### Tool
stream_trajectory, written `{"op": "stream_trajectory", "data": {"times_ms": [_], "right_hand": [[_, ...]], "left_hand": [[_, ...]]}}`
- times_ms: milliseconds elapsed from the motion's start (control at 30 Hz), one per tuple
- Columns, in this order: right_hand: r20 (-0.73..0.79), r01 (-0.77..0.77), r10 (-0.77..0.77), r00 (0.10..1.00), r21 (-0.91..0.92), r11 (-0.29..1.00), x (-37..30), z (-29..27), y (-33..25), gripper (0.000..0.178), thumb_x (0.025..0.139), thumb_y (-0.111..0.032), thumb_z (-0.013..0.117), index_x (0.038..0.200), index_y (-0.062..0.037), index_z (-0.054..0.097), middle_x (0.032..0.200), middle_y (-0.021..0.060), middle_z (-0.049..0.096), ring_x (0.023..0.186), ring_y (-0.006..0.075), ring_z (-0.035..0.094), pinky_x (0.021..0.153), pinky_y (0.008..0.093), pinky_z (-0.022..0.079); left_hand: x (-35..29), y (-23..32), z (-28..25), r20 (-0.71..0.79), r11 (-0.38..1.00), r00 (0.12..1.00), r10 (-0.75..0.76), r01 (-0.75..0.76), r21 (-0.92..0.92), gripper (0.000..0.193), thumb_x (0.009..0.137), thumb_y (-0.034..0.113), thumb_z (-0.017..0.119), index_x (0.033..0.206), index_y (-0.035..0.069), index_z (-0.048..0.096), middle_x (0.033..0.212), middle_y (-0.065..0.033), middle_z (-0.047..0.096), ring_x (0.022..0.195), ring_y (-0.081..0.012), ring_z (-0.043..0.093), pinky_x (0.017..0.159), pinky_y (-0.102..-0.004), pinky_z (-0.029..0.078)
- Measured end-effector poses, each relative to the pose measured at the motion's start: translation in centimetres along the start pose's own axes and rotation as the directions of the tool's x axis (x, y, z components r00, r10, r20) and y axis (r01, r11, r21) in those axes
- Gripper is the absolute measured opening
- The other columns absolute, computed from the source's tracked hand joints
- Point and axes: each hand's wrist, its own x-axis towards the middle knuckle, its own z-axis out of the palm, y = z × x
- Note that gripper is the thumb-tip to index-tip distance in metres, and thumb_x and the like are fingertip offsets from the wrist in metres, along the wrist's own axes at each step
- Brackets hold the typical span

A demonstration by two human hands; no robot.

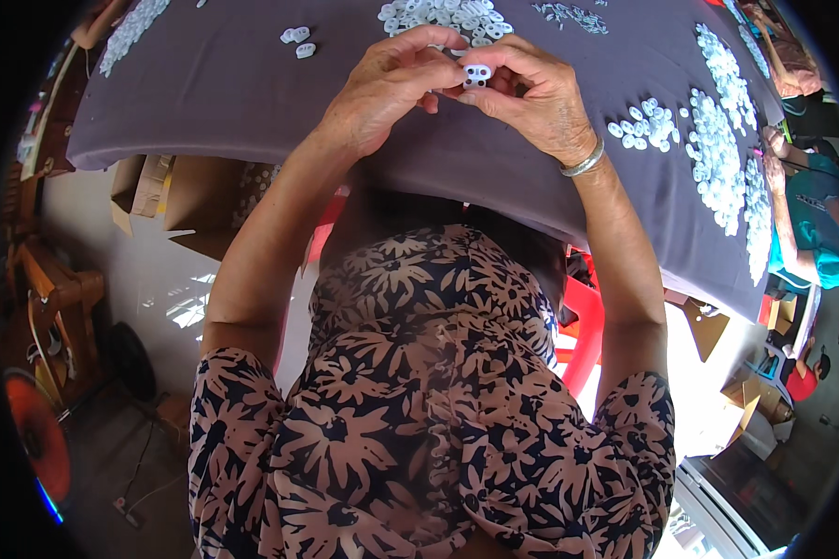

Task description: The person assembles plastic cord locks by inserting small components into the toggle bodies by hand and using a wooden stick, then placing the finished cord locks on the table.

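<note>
Over the far part of the cloth-covered table, my two hands meet. My right hand (536, 88), with a metal bangle at its wrist, pinches a small white plastic piece with dark holes (476, 74) between thumb and fingers. My left hand (387, 88) is right beside it, thumb tip against the piece's left side and fingers curled. Whatever its fingertips hold is hidden. Just beyond my hands lies a pile of similar white pieces (438, 11). A few white pieces (297, 36) lie apart to the left of it.
Small metallic bits (570, 17) are scattered at the far side of the dark tablecloth (224, 84). Small white oval parts (645, 126) and a long white heap (716, 158) lie right. Another heap (132, 35) is far left. Other people sit at the right edge. Cardboard boxes (205, 196) stand below.
</note>
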Motion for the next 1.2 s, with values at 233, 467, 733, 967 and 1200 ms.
{"op": "stream_trajectory", "data": {"times_ms": [233,467,733,967,1200], "right_hand": [[-0.047,0.082,-0.086,0.995,-0.079,0.994,0.0,0.2,-0.1,0.031,0.07,0.004,0.073,0.099,-0.0063,0.067,0.082,-0.0022,0.058,0.059,0.0033,0.048,0.053,0.0178,0.042],[-0.05,0.14,-0.158,0.986,-0.254,0.957,0.1,0.5,-1.1,0.034,0.069,-0.005,0.075,0.101,-0.0051,0.062,0.083,0.0028,0.059,0.059,0.0089,0.053,0.053,0.0221,0.046],[0.086,0.307,-0.301,0.95,-0.445,0.841,-0.1,-0.1,0.1,0.032,0.072,-0.019,0.075,0.096,-0.0051,0.059,0.082,0.0066,0.058,0.062,0.0209,0.058,0.056,0.0301,0.049],[0.109,0.292,-0.274,0.956,-0.476,0.829,-0.4,-0.1,-0.2,0.027,0.076,-0.022,0.072,0.085,-0.0034,0.055,0.078,0.0086,0.057,0.067,0.0269,0.059,0.059,0.0343,0.049],[0.065,0.303,-0.31,0.949,-0.471,0.829,-0.4,0.0,0.0,0.026,0.076,-0.02,0.072,0.086,-0.0032,0.055,0.075,0.0098,0.058,0.066,0.028,0.059,0.058,0.0345,0.049]], "left_hand": [[0.3,-1.1,0.2,0.0,0.992,0.992,0.126,-0.126,0.024,0.035,0.081,0.012,0.069,0.113,0.003,0.056,0.08,-0.004,0.063,0.071,-0.0087,0.057,0.059,-0.022,0.044],[0.2,-1.3,0.8,-0.021,0.975,0.975,0.222,-0.222,-0.003,0.033,0.082,0.006,0.067,0.112,0.001,0.054,0.076,-0.0039,0.063,0.068,-0.0078,0.056,0.06,-0.0212,0.047],[-0.2,-0.5,1.2,0.008,0.97,0.977,0.211,-0.21,0.12,0.031,0.083,0.004,0.066,0.111,0.0,0.055,0.076,-0.0046,0.063,0.068,-0.0079,0.057,0.061,-0.0214,0.048],[-0.2,-0.4,1.2,0.044,0.977,0.976,0.211,-0.213,0.033,0.026,0.085,0.005,0.062,0.111,0.002,0.059,0.079,-0.0032,0.062,0.071,-0.008,0.056,0.066,-0.0221,0.047],[-0.6,0.0,1.5,0.022,0.981,0.983,0.184,-0.185,0.053,0.025,0.087,0.003,0.057,0.111,0.005,0.062,0.077,-0.0016,0.059,0.071,-0.0095,0.052,0.068,-0.0244,0.046]]}}
